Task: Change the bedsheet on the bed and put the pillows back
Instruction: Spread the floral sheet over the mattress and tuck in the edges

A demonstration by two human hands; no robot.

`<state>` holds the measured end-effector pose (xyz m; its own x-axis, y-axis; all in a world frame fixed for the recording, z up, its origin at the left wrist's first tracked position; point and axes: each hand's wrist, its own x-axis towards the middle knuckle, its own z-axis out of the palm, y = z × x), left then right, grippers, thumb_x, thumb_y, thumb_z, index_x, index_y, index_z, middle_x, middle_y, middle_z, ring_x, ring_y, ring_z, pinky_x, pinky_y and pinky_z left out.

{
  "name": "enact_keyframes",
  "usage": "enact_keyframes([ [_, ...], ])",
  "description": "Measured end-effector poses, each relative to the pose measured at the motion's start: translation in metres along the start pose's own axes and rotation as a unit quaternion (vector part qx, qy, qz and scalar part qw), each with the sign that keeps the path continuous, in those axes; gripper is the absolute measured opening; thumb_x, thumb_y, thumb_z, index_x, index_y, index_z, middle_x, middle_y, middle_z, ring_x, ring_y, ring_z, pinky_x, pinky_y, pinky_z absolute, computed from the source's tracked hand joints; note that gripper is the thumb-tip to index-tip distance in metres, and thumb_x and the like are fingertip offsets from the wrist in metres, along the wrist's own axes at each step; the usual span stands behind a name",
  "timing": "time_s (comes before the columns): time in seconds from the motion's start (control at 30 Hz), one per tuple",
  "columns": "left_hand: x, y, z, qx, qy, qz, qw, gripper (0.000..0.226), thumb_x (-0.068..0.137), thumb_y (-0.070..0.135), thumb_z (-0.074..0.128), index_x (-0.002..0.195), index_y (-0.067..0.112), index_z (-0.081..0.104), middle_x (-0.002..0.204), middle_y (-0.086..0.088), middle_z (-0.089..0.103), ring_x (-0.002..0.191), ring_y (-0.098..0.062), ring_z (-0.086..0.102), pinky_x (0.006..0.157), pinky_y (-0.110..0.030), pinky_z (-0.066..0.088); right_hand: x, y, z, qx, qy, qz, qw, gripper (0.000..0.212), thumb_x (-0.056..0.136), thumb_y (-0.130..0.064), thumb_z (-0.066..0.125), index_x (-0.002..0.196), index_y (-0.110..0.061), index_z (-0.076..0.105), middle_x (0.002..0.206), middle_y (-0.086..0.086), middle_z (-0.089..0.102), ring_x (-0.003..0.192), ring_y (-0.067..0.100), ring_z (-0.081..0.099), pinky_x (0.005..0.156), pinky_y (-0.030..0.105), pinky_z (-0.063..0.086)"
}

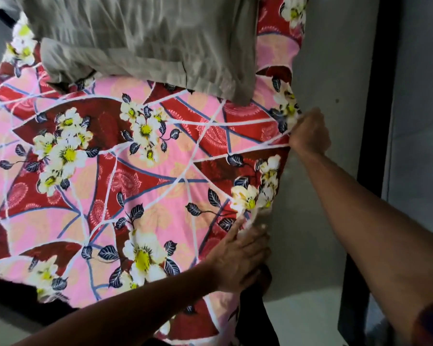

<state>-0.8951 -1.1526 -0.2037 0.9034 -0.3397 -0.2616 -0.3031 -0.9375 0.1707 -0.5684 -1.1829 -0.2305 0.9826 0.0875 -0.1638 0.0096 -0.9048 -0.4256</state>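
Pressing left hand (pixel 238 258), fingers straight, onto floral bedsheet (pixel 135 196) at its edge beside the wall (pixel 323 71), while pinching that edge farther up with right hand (pixel 309 136), near grey pillows (pixel 140 33) lying on the sheet.

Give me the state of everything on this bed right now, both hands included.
bedsheet: spread out flat, its edge by the wall held.
pillows: lying on the bedsheet at the far end.
right hand: fingers curled, pinches the bedsheet's edge by the wall.
left hand: on the bedsheet's edge, nearer; grip unclear.
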Motion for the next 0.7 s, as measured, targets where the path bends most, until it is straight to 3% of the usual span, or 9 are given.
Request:
enact_keyframes([
  [0.07,-0.015,0.008,0.004,-0.042,0.058,-0.015,0.997,0.044,0.092,0.04,0.055,0.129,0.018,0.061,0.145,-0.008,0.053,0.148,-0.03,0.03,0.117,-0.065,0.016,-0.018,0.003,-0.006,0.078,0.023,0.031,0.996,0.031,0.105,-0.03,0.04,0.126,-0.009,0.05,0.123,0.011,0.061,0.101,0.03,0.063,0.068,0.027,0.038],
  [0.13,-0.031,0.011,0.001,-0.07,0.102,-0.069,0.99,0.047,0.091,0.041,0.058,0.133,0.018,0.062,0.148,-0.009,0.05,0.147,-0.03,0.032,0.118,-0.062,0.019,-0.056,0.009,-0.01,0.142,0.044,0.029,0.988,0.031,0.104,-0.035,0.042,0.12,-0.011,0.052,0.117,0.006,0.062,0.091,0.021,0.06,0.058,0.022,0.031],
  [0.2,-0.052,0.011,-0.002,-0.088,0.118,-0.133,0.98,0.053,0.089,0.044,0.062,0.136,0.02,0.06,0.151,-0.009,0.048,0.147,-0.028,0.032,0.118,-0.061,0.019,-0.116,0.018,-0.005,0.199,0.06,0.0,0.978,0.031,0.103,-0.038,0.044,0.116,-0.012,0.055,0.112,0.005,0.061,0.089,0.019,0.059,0.062,0.026,0.041],
  [0.3,-0.099,0.016,0.007,-0.098,0.105,-0.183,0.973,0.053,0.087,0.049,0.065,0.133,0.023,0.063,0.144,-0.009,0.055,0.136,-0.031,0.048,0.116,-0.058,0.026,-0.232,0.031,0.01,0.26,0.05,-0.02,0.964,0.04,0.101,-0.045,0.048,0.12,-0.011,0.055,0.113,0.006,0.061,0.097,0.022,0.06,0.079,0.041,0.053],
  [0.4,-0.153,0.038,0.026,-0.092,0.054,-0.124,0.987,0.048,0.089,0.054,0.06,0.129,0.028,0.062,0.141,-0.007,0.056,0.129,-0.032,0.052,0.113,-0.056,0.031,-0.361,0.054,0.025,0.262,-0.05,0.015,0.964,0.062,0.099,-0.057,0.043,0.138,-0.01,0.052,0.132,0.011,0.058,0.116,0.025,0.057,0.096,0.032,0.047],
  [0.5,-0.199,0.066,0.044,-0.071,0.026,-0.018,0.997,0.046,0.079,0.054,0.063,0.119,0.031,0.063,0.134,-0.002,0.058,0.119,-0.028,0.053,0.106,-0.047,0.034,-0.466,0.091,0.051,0.223,-0.119,0.06,0.966,0.068,0.099,-0.062,0.036,0.145,-0.014,0.048,0.147,0.02,0.05,0.133,0.029,0.049,0.111,0.041,0.037],
  [0.57,-0.218,0.075,0.061,-0.041,0.029,0.016,0.999,0.045,0.077,0.051,0.062,0.117,0.031,0.062,0.127,-0.001,0.058,0.108,-0.025,0.055,0.099,-0.044,0.034,-0.492,0.105,0.056,0.293,-0.108,0.157,0.937,0.08,0.09,-0.066,0.033,0.137,-0.005,0.056,0.139,0.022,0.055,0.13,0.028,0.051,0.107,0.032,0.035],
  [0.63,-0.23,0.078,0.071,-0.019,0.054,0.019,0.998,0.045,0.077,0.048,0.06,0.117,0.028,0.06,0.123,-0.002,0.057,0.102,-0.025,0.055,0.096,-0.046,0.035,-0.503,0.107,0.054,0.347,-0.097,0.215,0.908,0.092,0.083,-0.074,0.034,0.123,0.004,0.062,0.127,0.027,0.061,0.12,0.036,0.057,0.097,0.035,0.039],
  [0.7,-0.229,0.078,0.072,-0.008,0.068,0.021,0.997,0.041,0.08,0.044,0.06,0.117,0.027,0.058,0.12,-0.002,0.055,0.098,-0.024,0.053,0.093,-0.046,0.036,-0.507,0.113,0.05,0.338,-0.115,0.222,0.907,0.079,0.096,-0.064,0.038,0.124,0.006,0.061,0.131,0.029,0.058,0.124,0.038,0.053,0.103,0.034,0.034],
])
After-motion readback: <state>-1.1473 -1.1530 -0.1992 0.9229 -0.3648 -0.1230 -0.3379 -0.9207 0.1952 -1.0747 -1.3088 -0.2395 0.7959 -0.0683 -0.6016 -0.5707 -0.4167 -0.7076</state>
